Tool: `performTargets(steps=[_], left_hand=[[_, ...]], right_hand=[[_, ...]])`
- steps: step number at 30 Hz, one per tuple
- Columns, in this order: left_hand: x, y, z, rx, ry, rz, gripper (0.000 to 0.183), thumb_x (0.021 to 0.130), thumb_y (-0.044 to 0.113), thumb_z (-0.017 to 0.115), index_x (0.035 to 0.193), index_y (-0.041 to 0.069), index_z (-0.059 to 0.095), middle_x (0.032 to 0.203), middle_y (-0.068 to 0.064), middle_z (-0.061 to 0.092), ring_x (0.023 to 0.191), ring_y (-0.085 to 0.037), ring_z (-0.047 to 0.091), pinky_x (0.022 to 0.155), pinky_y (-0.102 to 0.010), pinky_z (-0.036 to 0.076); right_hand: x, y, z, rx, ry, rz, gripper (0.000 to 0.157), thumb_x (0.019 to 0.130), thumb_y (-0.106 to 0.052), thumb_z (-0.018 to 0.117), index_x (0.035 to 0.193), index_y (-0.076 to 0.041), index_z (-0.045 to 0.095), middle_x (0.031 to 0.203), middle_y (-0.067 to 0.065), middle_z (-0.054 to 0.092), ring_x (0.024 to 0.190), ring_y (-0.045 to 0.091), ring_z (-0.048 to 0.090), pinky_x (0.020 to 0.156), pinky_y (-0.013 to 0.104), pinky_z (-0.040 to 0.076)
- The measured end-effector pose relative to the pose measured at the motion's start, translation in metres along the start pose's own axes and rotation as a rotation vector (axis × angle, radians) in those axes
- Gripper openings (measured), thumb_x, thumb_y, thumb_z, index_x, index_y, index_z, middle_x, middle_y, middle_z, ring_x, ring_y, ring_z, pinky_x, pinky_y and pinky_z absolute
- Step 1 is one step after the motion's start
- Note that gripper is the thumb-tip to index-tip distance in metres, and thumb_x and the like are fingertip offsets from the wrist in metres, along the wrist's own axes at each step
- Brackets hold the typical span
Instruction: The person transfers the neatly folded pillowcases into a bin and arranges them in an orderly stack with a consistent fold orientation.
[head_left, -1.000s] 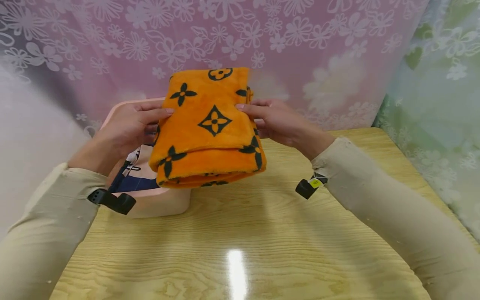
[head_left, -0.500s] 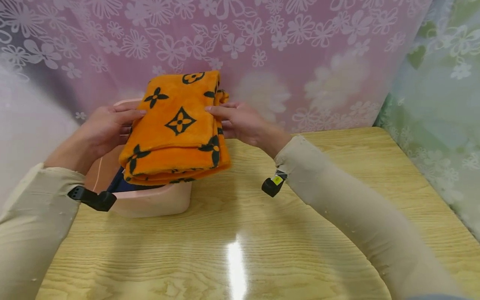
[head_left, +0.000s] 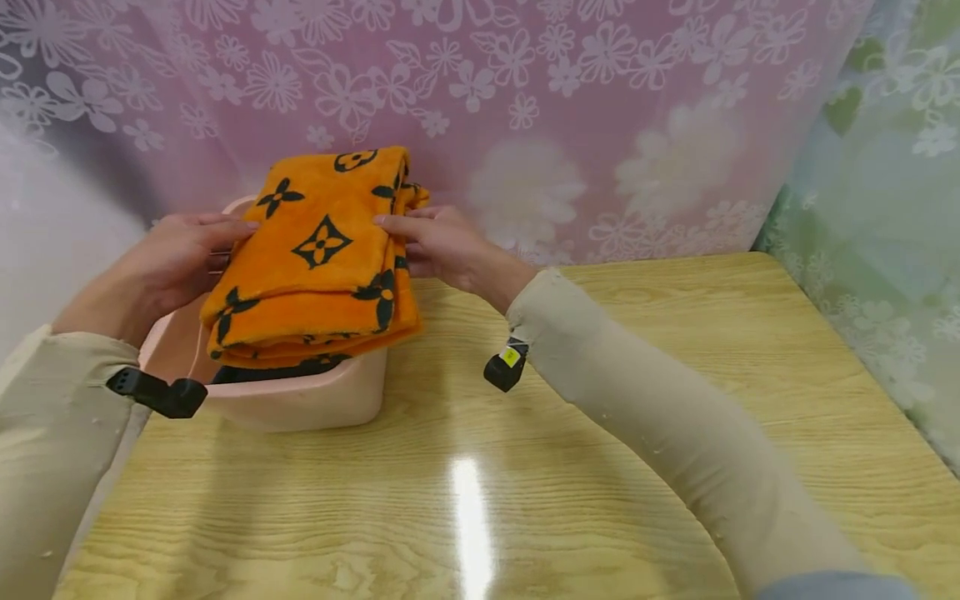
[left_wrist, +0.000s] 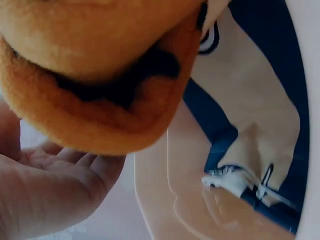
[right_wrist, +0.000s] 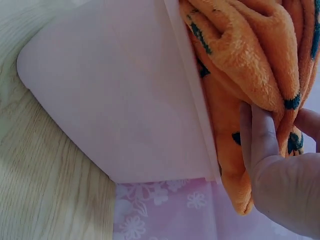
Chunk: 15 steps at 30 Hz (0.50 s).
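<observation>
Both hands hold a folded orange plush cloth (head_left: pixel 318 275) with dark flower motifs, raised over a pale pink bin (head_left: pixel 348 404). My left hand (head_left: pixel 176 258) grips its left edge, thumb on top and fingers underneath. At the right edge my right hand (head_left: pixel 453 250) pinches the layers between thumb and fingers. The right wrist view shows the cloth's bunched folds (right_wrist: pixel 255 55) right at the bin's rim. Inside the bin, the left wrist view shows a navy and beige fabric item (left_wrist: pixel 250 95) with a pale drawstring (left_wrist: pixel 240 177). The cloth hides most of the bin's opening in the head view.
The bin stands at the left of a wood-grain table (head_left: pixel 600 467). A pink floral curtain (head_left: pixel 525 125) hangs close behind, and a green floral one (head_left: pixel 885 250) runs along the right side. Each wrist carries a small black camera (head_left: pixel 504 367).
Both hands have carried the folded cloth to the left, from partly beside the bin to above it. It covers more of the bin's opening now. The grip looks the same.
</observation>
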<state>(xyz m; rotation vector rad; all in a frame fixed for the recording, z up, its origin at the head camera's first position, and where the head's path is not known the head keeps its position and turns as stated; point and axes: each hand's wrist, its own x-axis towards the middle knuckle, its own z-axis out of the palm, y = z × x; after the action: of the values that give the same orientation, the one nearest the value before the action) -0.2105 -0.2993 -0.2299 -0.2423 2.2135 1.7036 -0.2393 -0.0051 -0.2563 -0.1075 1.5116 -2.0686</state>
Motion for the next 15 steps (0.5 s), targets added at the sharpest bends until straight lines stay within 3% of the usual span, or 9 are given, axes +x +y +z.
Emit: performTargets(steps=[3,8,12,15], left_hand=[[0.0,-0.003,-0.006,0.045,-0.025,-0.018,0.063,0.086,0.047,0.066,0.135,0.013,0.045,0.117,0.007,0.053,0.098,-0.006,0.059,0.078,-0.023,0.052],[0.001,-0.008,-0.013,0.027,-0.03,-0.027,0.026,0.088,0.042,0.065,0.108,0.025,0.063,0.108,0.009,0.058,0.095,-0.008,0.06,0.078,-0.025,0.053],[0.001,-0.011,-0.018,0.077,-0.035,-0.037,0.041,0.091,0.043,0.061,0.125,0.02,0.055,0.106,0.012,0.057,0.095,-0.006,0.06,0.079,-0.023,0.052],[0.0,-0.012,-0.023,0.107,-0.042,-0.036,0.039,0.092,0.043,0.059,0.125,0.022,0.054,0.105,0.014,0.058,0.095,-0.005,0.059,0.079,-0.023,0.051]], right_hand=[[0.005,0.004,0.005,0.005,0.008,0.004,0.033,0.091,-0.018,0.066,0.117,0.002,0.061,0.106,0.013,0.068,0.093,0.026,0.067,0.076,0.039,0.055],[0.011,0.009,0.012,-0.017,0.01,-0.004,0.033,0.092,-0.018,0.066,0.117,0.002,0.06,0.104,0.013,0.068,0.091,0.026,0.068,0.075,0.038,0.056],[0.015,0.01,0.019,-0.102,0.014,-0.025,0.033,0.092,-0.019,0.066,0.117,0.002,0.06,0.101,0.011,0.068,0.086,0.023,0.068,0.072,0.036,0.056],[0.016,0.01,0.025,-0.184,0.01,-0.041,0.033,0.093,-0.021,0.065,0.117,0.001,0.06,0.099,0.011,0.067,0.082,0.022,0.067,0.071,0.034,0.056]])
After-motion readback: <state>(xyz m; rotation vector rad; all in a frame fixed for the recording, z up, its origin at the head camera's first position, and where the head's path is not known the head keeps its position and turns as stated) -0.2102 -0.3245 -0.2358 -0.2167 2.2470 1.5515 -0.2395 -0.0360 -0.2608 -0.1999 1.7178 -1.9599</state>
